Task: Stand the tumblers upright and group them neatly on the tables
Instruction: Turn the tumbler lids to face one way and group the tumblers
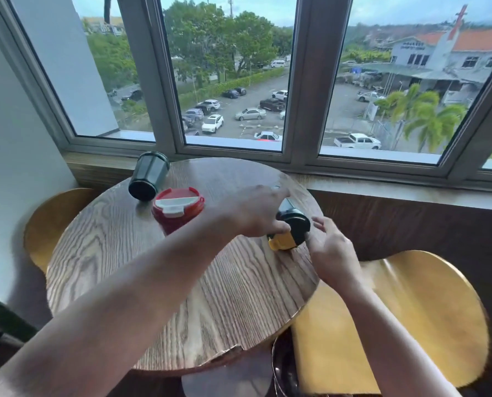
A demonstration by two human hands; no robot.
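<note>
Tumbler (292,229) lies tipped under left hand (256,212), beside right hand (329,249).

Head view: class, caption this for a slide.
Left hand grips a lying black-and-yellow tumbler; red tumbler upright, dark tumbler tipped.

The round worktop (153,282) is brown wood with bold, dark grain lines. On it, one tumbler (148,175) is dark green, the red tumbler (177,211) has a white lid piece, and the right tumbler (289,228) is black and yellow. The chairs (405,316) are golden yellow.
</note>
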